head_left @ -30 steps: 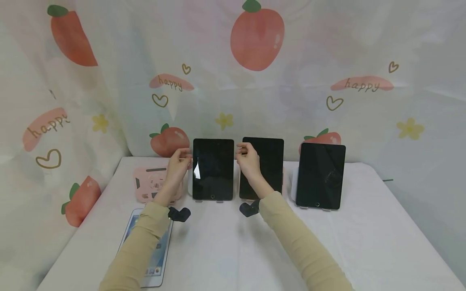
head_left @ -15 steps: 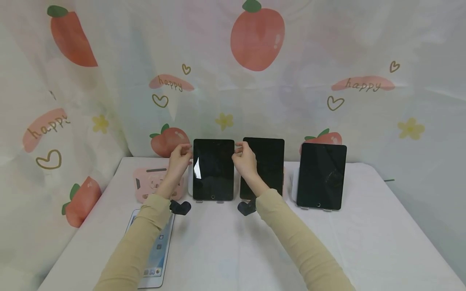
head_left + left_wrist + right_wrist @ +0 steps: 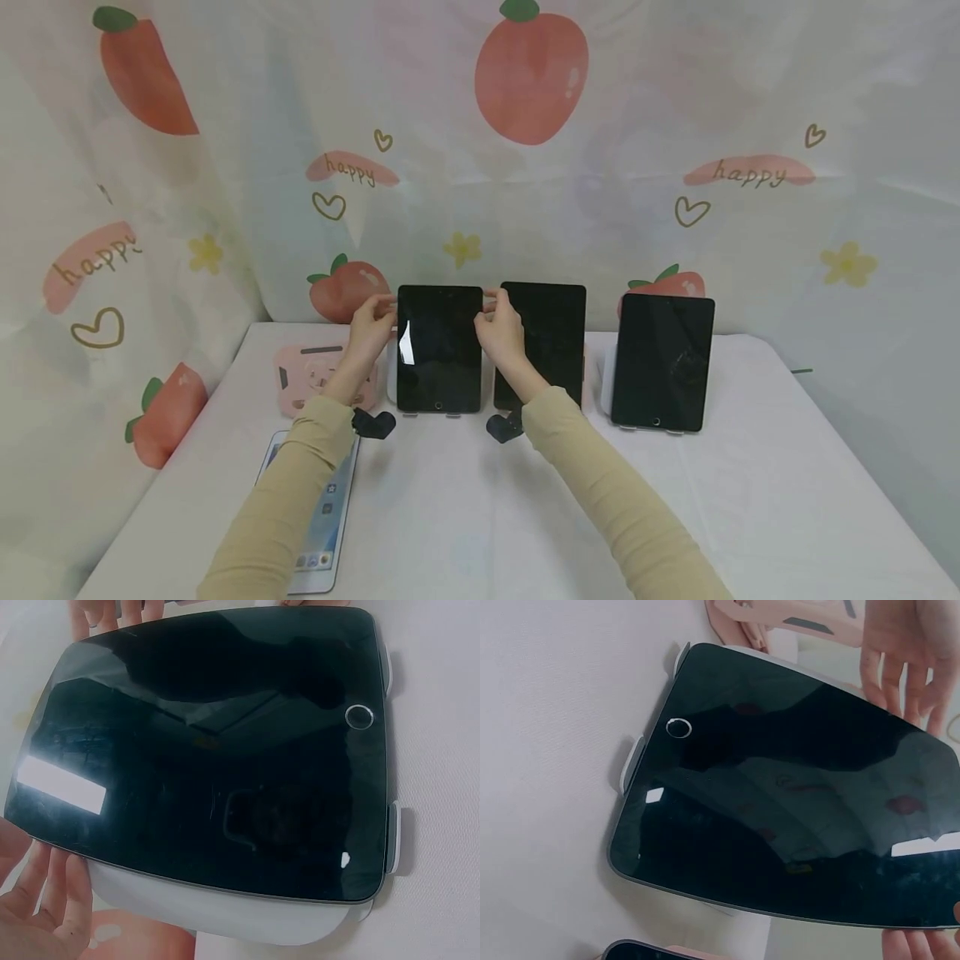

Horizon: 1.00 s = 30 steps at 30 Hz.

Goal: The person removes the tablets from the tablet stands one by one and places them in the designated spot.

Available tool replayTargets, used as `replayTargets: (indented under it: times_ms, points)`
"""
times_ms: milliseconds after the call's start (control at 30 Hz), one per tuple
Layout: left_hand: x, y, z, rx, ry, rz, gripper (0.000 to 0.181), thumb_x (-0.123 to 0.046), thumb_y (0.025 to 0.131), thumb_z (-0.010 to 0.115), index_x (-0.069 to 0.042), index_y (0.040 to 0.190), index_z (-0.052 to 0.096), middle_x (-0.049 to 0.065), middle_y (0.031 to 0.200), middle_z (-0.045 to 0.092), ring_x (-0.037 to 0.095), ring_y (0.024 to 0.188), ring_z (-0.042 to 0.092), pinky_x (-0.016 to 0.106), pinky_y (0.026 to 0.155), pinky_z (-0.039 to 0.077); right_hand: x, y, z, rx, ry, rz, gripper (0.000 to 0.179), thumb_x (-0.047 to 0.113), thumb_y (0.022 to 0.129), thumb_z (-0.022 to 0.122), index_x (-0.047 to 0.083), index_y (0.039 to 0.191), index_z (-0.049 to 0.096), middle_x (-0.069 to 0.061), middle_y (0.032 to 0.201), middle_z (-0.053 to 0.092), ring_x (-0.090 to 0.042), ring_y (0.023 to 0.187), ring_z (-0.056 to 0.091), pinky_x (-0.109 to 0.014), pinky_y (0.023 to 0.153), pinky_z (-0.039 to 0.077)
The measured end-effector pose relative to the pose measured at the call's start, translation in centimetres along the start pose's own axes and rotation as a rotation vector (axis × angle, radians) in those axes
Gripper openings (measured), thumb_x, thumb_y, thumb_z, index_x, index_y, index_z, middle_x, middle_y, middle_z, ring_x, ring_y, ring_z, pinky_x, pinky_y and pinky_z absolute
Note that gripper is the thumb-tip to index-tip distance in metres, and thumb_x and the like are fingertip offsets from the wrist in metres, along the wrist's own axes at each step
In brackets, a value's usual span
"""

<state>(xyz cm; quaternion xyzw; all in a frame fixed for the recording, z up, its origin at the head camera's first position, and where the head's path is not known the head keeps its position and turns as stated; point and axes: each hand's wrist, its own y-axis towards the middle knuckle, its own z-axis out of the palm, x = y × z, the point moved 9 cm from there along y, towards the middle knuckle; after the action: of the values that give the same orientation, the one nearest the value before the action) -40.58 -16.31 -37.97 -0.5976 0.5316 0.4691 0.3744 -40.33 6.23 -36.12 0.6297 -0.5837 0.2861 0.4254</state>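
Observation:
A black tablet (image 3: 438, 350) stands propped upright on a white stand (image 3: 255, 915), its home button at the bottom and its screen dark. My left hand (image 3: 370, 329) is at its left edge, fingers fairly straight and their tips right at the upper side in the left wrist view. On the opposite edge my right hand (image 3: 501, 329) has its fingertips (image 3: 904, 946) at the tablet's rim, the thumb beside the glass. Part of the fingertips is hidden by the tablet. The tablet's foot sits against the stand's two small front lips.
Another black tablet (image 3: 551, 333) stands close to the right, partly behind my right hand. Further right, a third dark tablet (image 3: 663, 362) leans on a stand. A pink folded stand (image 3: 303, 375) lies left, with a white-framed tablet (image 3: 330, 517) before it, partly under my left sleeve.
My right hand has moved left, closing in on the middle tablet's right edge. My left hand has shifted slightly right and up. The tablets have stayed where they were.

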Motion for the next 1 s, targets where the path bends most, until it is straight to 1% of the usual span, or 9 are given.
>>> replayTargets:
  times_ms: [100, 167, 367, 433, 567, 633, 767, 1000]
  points:
    - [-0.1, 0.0, 0.0, -0.004, 0.004, 0.005, 0.034, -0.012, 0.099, 0.047, -0.008, 0.132, 0.052, 0.018, 0.127, 0.055, 0.026, 0.107, 0.056, 0.039, 0.093, 0.053, -0.1, 0.0, -0.1, -0.002, 0.009, 0.0, 0.04, 0.01, 0.095, 0.047, 0.013, 0.135, 0.046, -0.013, 0.119, 0.06, -0.028, 0.105, 0.063, -0.038, 0.074, 0.05]
    - [-0.2, 0.0, 0.0, -0.007, 0.009, 0.007, 0.034, -0.011, 0.099, 0.047, -0.008, 0.132, 0.053, 0.017, 0.126, 0.055, 0.025, 0.106, 0.055, 0.037, 0.092, 0.053, -0.2, 0.0, -0.2, -0.003, 0.014, 0.0, 0.04, 0.009, 0.095, 0.047, 0.014, 0.135, 0.046, -0.013, 0.118, 0.06, -0.027, 0.104, 0.063, -0.036, 0.072, 0.05]
    - [-0.3, -0.3, 0.0, -0.007, 0.013, 0.007, 0.035, -0.01, 0.098, 0.048, -0.009, 0.132, 0.054, 0.017, 0.124, 0.056, 0.023, 0.105, 0.055, 0.03, 0.086, 0.052, -0.3, -0.1, -0.3, -0.002, 0.011, -0.002, 0.04, 0.004, 0.095, 0.043, 0.014, 0.134, 0.047, -0.012, 0.114, 0.06, -0.027, 0.095, 0.062, -0.029, 0.065, 0.044]
    - [-0.3, -0.4, 0.0, 0.0, -0.003, 0.005, 0.035, -0.009, 0.098, 0.048, -0.009, 0.132, 0.053, 0.017, 0.125, 0.056, 0.023, 0.105, 0.055, 0.031, 0.088, 0.052, -0.4, -0.1, -0.3, 0.003, 0.008, -0.003, 0.04, 0.004, 0.095, 0.044, 0.014, 0.133, 0.047, -0.012, 0.113, 0.06, -0.027, 0.094, 0.062, -0.029, 0.066, 0.044]
    - [-0.3, -0.7, -0.2, 0.003, -0.041, 0.004, 0.035, -0.008, 0.098, 0.048, -0.009, 0.133, 0.053, 0.018, 0.123, 0.055, 0.024, 0.105, 0.055, 0.039, 0.095, 0.052, -0.5, 0.0, -0.2, 0.021, 0.006, -0.011, 0.04, 0.005, 0.096, 0.048, 0.016, 0.134, 0.046, -0.012, 0.111, 0.059, -0.026, 0.095, 0.062, -0.032, 0.07, 0.046]
    - [-0.2, -0.7, -0.3, 0.0, -0.043, 0.008, 0.035, -0.009, 0.098, 0.049, -0.01, 0.133, 0.053, 0.017, 0.122, 0.055, 0.024, 0.105, 0.055, 0.041, 0.097, 0.052, -0.6, 0.0, -0.1, 0.026, 0.01, -0.014, 0.04, 0.005, 0.096, 0.049, 0.017, 0.134, 0.045, -0.011, 0.11, 0.058, -0.026, 0.094, 0.062, -0.032, 0.071, 0.047]
    - [0.0, -0.8, -0.5, -0.001, -0.051, 0.013, 0.033, -0.01, 0.098, 0.051, -0.011, 0.131, 0.054, 0.016, 0.118, 0.056, 0.023, 0.103, 0.056, 0.041, 0.096, 0.052, -0.7, -0.1, -0.1, 0.026, 0.02, -0.025, 0.04, 0.006, 0.096, 0.05, 0.018, 0.134, 0.045, -0.011, 0.107, 0.059, -0.025, 0.093, 0.062, -0.032, 0.07, 0.048]
    - [0.0, -1.0, -0.7, 0.02, -0.056, 0.032, 0.033, -0.011, 0.098, 0.051, -0.011, 0.132, 0.053, 0.015, 0.12, 0.056, 0.021, 0.102, 0.055, 0.039, 0.095, 0.053, -0.5, -0.4, -0.3, 0.016, 0.043, -0.052, 0.036, 0.01, 0.097, 0.053, 0.018, 0.131, 0.047, -0.011, 0.105, 0.059, -0.025, 0.089, 0.062, -0.031, 0.07, 0.051]
